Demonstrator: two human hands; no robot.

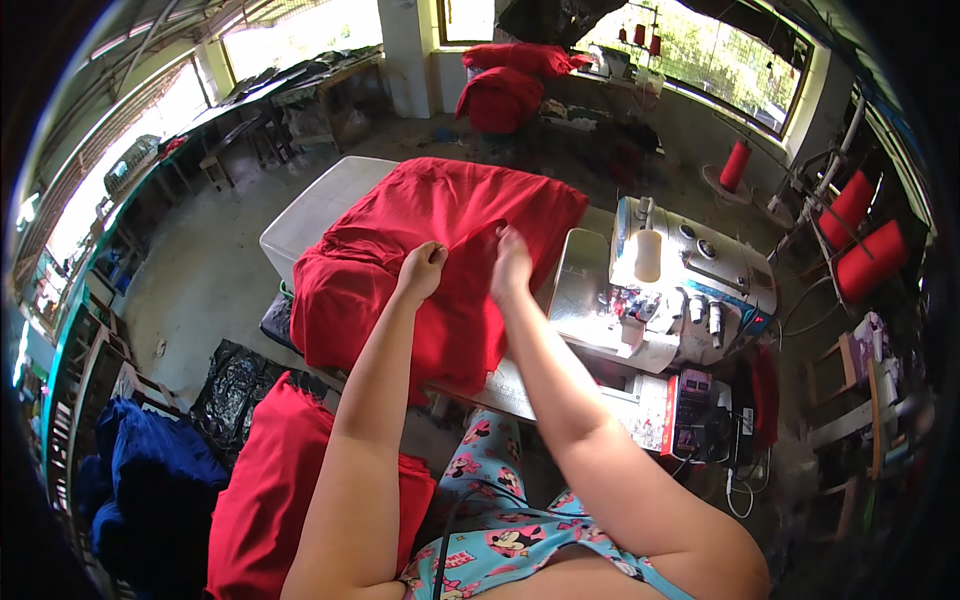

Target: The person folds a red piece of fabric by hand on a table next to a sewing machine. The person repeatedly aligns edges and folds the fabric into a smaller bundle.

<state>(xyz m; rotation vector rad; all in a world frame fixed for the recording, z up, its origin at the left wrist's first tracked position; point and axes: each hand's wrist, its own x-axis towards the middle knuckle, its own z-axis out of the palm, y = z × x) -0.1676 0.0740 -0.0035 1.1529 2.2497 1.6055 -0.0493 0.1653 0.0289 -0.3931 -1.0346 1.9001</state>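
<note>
Red fabric [400, 215] lies in a broad heap over the table to the left of the sewing machine [695, 260]. Both my arms reach over it. My left hand [424, 270] is closed, its fingers pinched on a piece of the red fabric. A short way to the right, my right hand [512, 264] is also closed on the fabric, and a fold stretches between the two hands. The exact edge in my fingertips is too small to make out. A lamp lights the machine's needle area and the metal plate [580, 280] beside my right hand.
A white table extension [325, 200] shows beyond the heap. More red fabric [270, 480] hangs by my left leg, near dark blue cloth [160, 465] and a black plastic bag [240, 385]. Red thread cones [872, 260] stand at right. A dark device [700, 415] sits on the table's front edge.
</note>
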